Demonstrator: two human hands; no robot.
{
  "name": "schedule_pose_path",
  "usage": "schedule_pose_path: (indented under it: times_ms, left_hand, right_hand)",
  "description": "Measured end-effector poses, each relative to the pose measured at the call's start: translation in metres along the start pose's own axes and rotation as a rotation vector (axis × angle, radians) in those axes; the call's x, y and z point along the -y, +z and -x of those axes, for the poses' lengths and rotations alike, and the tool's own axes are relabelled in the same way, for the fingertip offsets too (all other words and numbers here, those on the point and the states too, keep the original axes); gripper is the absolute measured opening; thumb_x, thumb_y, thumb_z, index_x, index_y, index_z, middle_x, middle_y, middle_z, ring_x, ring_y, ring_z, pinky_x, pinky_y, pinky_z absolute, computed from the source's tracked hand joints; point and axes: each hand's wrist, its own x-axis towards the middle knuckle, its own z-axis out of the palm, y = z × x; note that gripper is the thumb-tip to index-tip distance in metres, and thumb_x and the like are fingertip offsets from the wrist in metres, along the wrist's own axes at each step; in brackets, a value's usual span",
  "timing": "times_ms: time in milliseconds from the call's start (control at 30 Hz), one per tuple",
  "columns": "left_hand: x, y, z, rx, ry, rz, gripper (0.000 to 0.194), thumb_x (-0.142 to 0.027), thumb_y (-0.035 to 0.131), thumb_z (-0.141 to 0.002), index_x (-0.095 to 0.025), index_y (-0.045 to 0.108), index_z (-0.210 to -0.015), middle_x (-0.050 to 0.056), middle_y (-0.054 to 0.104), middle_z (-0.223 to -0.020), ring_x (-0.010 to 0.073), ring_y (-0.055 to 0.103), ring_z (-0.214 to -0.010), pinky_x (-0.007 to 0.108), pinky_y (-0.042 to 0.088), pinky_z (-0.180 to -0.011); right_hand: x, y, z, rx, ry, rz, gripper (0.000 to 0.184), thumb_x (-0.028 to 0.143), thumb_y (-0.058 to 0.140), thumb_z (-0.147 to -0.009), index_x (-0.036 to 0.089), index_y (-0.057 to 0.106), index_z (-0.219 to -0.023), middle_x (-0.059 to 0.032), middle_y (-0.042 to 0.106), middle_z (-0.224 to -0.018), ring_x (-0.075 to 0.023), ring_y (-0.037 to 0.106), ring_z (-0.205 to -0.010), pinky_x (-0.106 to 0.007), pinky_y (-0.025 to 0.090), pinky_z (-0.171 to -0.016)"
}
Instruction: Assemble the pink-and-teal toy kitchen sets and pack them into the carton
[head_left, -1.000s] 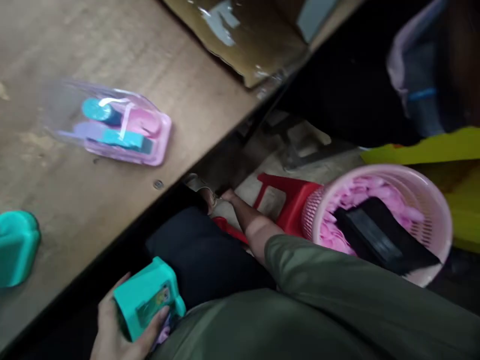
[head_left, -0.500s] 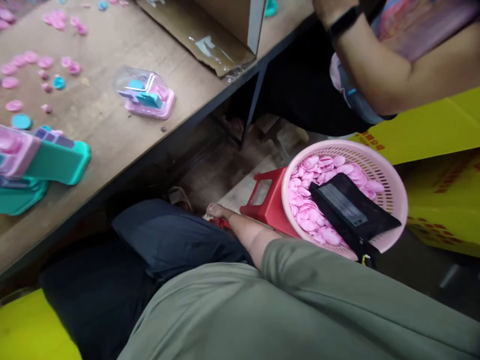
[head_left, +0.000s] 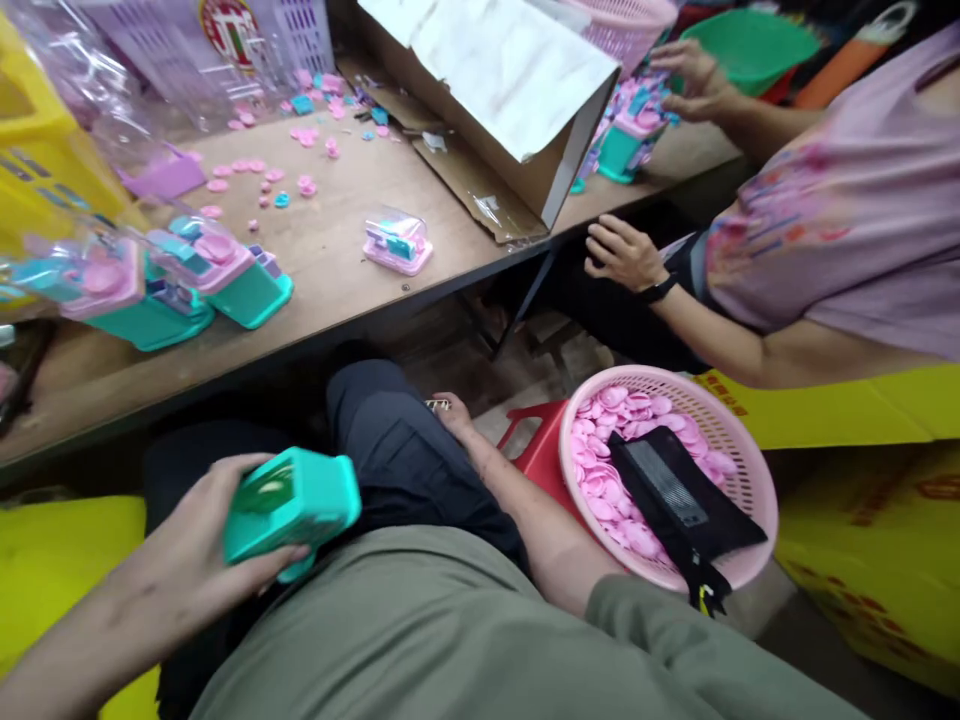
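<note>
My left hand (head_left: 199, 530) grips a hollow teal plastic toy base (head_left: 300, 500) above my lap, its open side showing. Low beside my knee, my right hand (head_left: 454, 415) is closed, with a small pale-gold thing at its fingers that is too small to name. On the table (head_left: 330, 220) to the left stand two teal-and-pink toys (head_left: 244, 285) with clear covers. A small pink toy part under a clear cover (head_left: 397, 245) sits nearer the table's edge.
A pink basket (head_left: 769, 500) of pink oval pieces, topped by a black pouch (head_left: 682, 490), rests on a red stool (head_left: 540, 450). A cardboard box (head_left: 562, 190) stands on the table. To the right sits a co-worker (head_left: 825, 230). Small pink pieces (head_left: 306, 187) lie scattered.
My left hand has come into view holding the teal toy base. My right hand has lifted slightly from the floor area. The view has shifted, showing more table and the co-worker's hands.
</note>
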Motion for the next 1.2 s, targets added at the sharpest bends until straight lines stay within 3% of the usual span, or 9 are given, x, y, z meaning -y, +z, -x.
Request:
schedule_pose_path:
  times_ms: [167, 333, 433, 533, 667, 767, 867, 933, 1200]
  left_hand:
    - [-0.039, 0.041, -0.051, 0.083, 0.202, 0.054, 0.069, -0.044, 0.083, -0.085, -0.03, 0.063, -0.149, 0.011, 0.07, -0.139, 0.0392, 0.069, -0.13, 0.058, 0.061, -0.112]
    - [-0.034, 0.069, -0.046, 0.183, 0.156, 0.204, 0.101, -0.044, 0.088, -0.084, -0.025, 0.04, -0.17, 0.017, 0.063, -0.153, 0.0409, 0.063, -0.144, 0.064, 0.055, -0.123]
    - [-0.018, 0.086, -0.039, 0.116, 0.116, 0.353, 0.125, -0.043, 0.095, -0.076, -0.028, 0.022, -0.176, 0.019, 0.056, -0.162, 0.0419, 0.062, -0.148, 0.065, 0.054, -0.125]
    - [-0.008, 0.099, -0.036, 0.051, 0.11, 0.471, 0.139, -0.043, 0.1, -0.073, -0.032, 0.011, -0.179, 0.017, 0.056, -0.162, 0.0411, 0.068, -0.142, 0.062, 0.06, -0.118]
    - [-0.007, 0.099, -0.031, 0.014, 0.161, 0.541, 0.148, -0.044, 0.101, -0.075, -0.029, 0.0, -0.182, 0.019, 0.056, -0.161, 0.0401, 0.068, -0.143, 0.061, 0.058, -0.121]
    - [-0.01, 0.088, -0.026, -0.005, 0.233, 0.553, 0.127, -0.048, 0.093, -0.088, -0.026, 0.009, -0.181, 0.021, 0.05, -0.167, 0.0396, 0.06, -0.153, 0.061, 0.055, -0.126]
    - [-0.011, 0.077, -0.024, -0.066, 0.316, 0.543, 0.065, -0.036, 0.069, -0.11, -0.027, 0.041, -0.168, 0.016, 0.057, -0.163, 0.0319, 0.06, -0.152, 0.055, 0.053, -0.129]
    - [-0.01, 0.073, -0.024, -0.099, 0.336, 0.53, 0.039, -0.028, 0.057, -0.115, -0.026, 0.056, -0.154, 0.013, 0.064, -0.153, 0.028, 0.065, -0.145, 0.05, 0.056, -0.126]
    - [-0.004, 0.076, -0.025, -0.173, 0.294, 0.525, 0.031, -0.028, 0.065, -0.11, -0.024, 0.066, -0.142, 0.013, 0.063, -0.151, 0.0291, 0.064, -0.146, 0.049, 0.059, -0.121]
  right_hand:
    - [0.028, -0.018, 0.002, -0.136, -0.179, -0.221, 0.037, 0.048, 0.074, -0.112, 0.015, 0.072, -0.128, -0.0062, 0.077, -0.112, -0.0205, 0.076, -0.095, -0.037, 0.068, -0.087]
    - [0.073, -0.045, 0.038, -0.123, -0.367, -0.384, 0.068, 0.069, 0.081, -0.095, 0.021, 0.068, -0.142, -0.0103, 0.082, -0.124, -0.0252, 0.081, -0.107, -0.039, 0.069, -0.098]
    - [0.11, -0.055, 0.089, -0.021, -0.518, -0.33, 0.067, 0.062, 0.087, -0.094, 0.027, 0.068, -0.148, -0.0094, 0.082, -0.132, -0.0275, 0.081, -0.117, -0.042, 0.069, -0.104]
    - [0.148, -0.052, 0.135, 0.099, -0.774, -0.081, 0.038, 0.043, 0.079, -0.108, 0.029, 0.074, -0.143, -0.0074, 0.082, -0.132, -0.0251, 0.081, -0.118, -0.04, 0.069, -0.106]
    - [0.168, -0.034, 0.158, 0.51, -1.097, 0.283, 0.039, 0.018, 0.063, -0.115, 0.032, 0.071, -0.15, -0.0075, 0.079, -0.136, -0.022, 0.076, -0.126, -0.037, 0.066, -0.11]
    - [0.161, -0.026, 0.156, 0.64, -1.107, 0.499, 0.051, 0.016, 0.057, -0.116, 0.033, 0.059, -0.164, -0.0109, 0.075, -0.143, -0.025, 0.072, -0.133, -0.045, 0.064, -0.114]
    - [0.154, -0.026, 0.154, 0.625, -1.065, 0.595, 0.066, 0.017, 0.061, -0.115, 0.038, 0.044, -0.175, -0.0108, 0.071, -0.151, -0.0294, 0.068, -0.142, -0.061, 0.053, -0.127]
    - [0.152, -0.027, 0.154, 0.663, -1.058, 0.542, 0.077, 0.019, 0.067, -0.113, 0.04, 0.034, -0.179, -0.0107, 0.067, -0.158, -0.0302, 0.065, -0.147, -0.06, 0.052, -0.129]
    - [0.145, -0.02, 0.151, 0.597, -0.995, 0.335, 0.073, 0.012, 0.056, -0.115, 0.039, 0.035, -0.18, -0.0081, 0.075, -0.144, -0.0229, 0.073, -0.133, -0.047, 0.061, -0.119]
